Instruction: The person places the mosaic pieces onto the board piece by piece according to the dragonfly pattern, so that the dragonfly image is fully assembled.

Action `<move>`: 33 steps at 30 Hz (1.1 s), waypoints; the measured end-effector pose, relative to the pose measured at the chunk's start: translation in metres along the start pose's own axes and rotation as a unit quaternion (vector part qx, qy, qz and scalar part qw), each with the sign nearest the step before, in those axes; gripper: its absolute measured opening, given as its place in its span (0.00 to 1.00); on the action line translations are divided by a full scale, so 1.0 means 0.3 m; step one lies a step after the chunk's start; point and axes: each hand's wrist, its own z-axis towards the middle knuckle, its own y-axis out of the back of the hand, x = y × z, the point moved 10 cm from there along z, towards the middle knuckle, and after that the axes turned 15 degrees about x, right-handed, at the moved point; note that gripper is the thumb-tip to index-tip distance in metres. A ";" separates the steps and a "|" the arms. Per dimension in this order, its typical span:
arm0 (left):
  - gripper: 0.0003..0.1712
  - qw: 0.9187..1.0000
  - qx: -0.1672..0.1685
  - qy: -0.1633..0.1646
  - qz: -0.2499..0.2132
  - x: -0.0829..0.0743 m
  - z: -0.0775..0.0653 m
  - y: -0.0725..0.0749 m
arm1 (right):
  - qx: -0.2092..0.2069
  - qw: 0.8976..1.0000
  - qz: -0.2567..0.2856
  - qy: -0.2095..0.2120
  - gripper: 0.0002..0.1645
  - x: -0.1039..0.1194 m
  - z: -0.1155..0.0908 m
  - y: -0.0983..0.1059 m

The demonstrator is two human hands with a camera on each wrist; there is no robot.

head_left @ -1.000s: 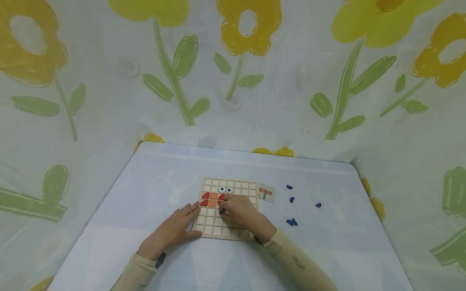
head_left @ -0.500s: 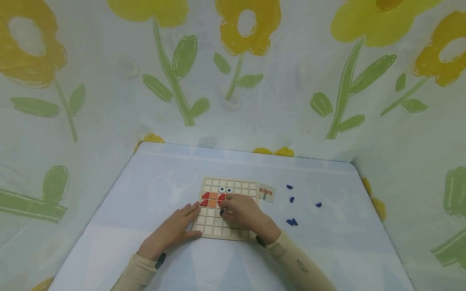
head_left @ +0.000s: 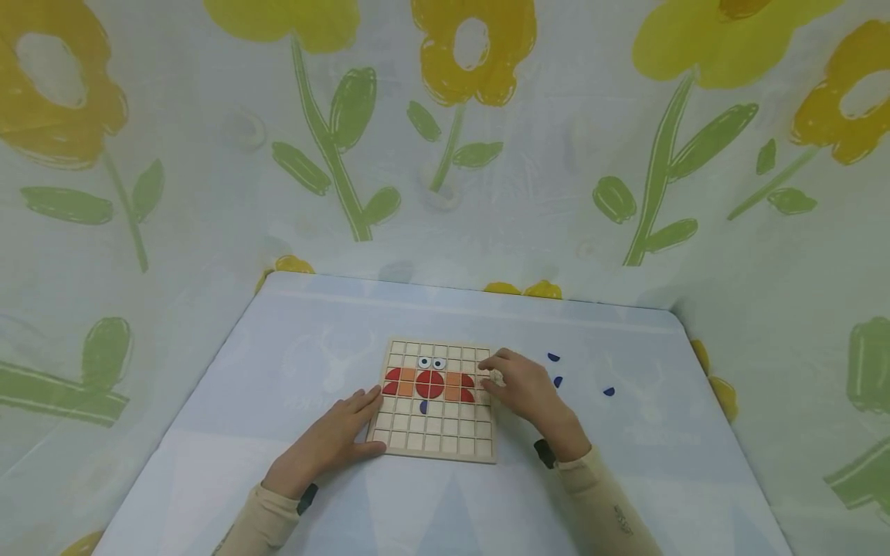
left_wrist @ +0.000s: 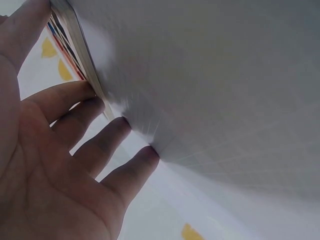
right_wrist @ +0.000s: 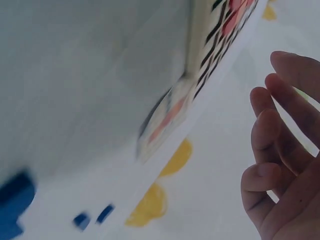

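A wooden grid board [head_left: 441, 443] lies on the table, bearing red and orange pieces, two eye pieces [head_left: 432, 362] and one dark blue half-round piece [head_left: 424, 406] below the red circle [head_left: 429, 384]. My left hand [head_left: 334, 436] touches the board's left edge with extended fingers; the left wrist view shows the fingertips against that edge. Over the board's right edge hovers my right hand [head_left: 527, 388], holding nothing, its fingers loosely bent and thumb apart. A printed pattern card [right_wrist: 165, 120] shows beside the board in the right wrist view; the right hand hides it in the head view.
Loose blue half-round pieces lie right of the board: one at the back [head_left: 553, 357], one next to the right hand [head_left: 558, 381], and one farther right [head_left: 609, 391]. A pale cloth covers the table [head_left: 334, 309]. Flower-printed curtains [head_left: 528, 193] stand around it.
My right hand has let go of the blue piece on the board and moved right, uncovering the red and orange pieces. It now covers the card and two loose pieces. My left hand stays.
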 end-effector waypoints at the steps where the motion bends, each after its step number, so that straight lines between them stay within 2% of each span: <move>1: 0.50 1.000 -0.001 -0.001 0.001 0.000 0.000 0.001 | -0.008 1.000 0.001 -0.005 0.16 -0.026 -0.008 0.012; 4: 0.50 1.000 -0.004 -0.004 0.000 0.000 0.000 0.001 | -0.024 0.999 0.003 -0.036 0.19 -0.108 -0.031 0.043; 6: 0.50 1.000 0.000 -0.002 -0.003 0.001 -0.001 0.000 | -0.019 0.997 0.004 -0.070 0.22 -0.172 -0.041 0.055; 10: 0.51 1.000 0.002 0.000 -0.003 0.001 0.000 0.001 | 0.015 0.990 0.016 -0.139 0.25 -0.306 -0.047 0.067; 17: 0.49 1.000 0.004 -0.020 -0.008 -0.008 -0.003 0.009 | 0.090 0.973 0.039 -0.210 0.24 -0.487 -0.038 0.025; 21: 0.49 1.000 0.006 -0.019 -0.011 -0.006 -0.005 0.009 | 0.100 0.972 0.050 -0.207 0.22 -0.514 -0.035 0.007; 33: 0.50 1.000 0.006 -0.007 -0.013 0.005 0.005 -0.003 | 0.101 0.973 0.049 -0.201 0.15 -0.495 -0.026 -0.009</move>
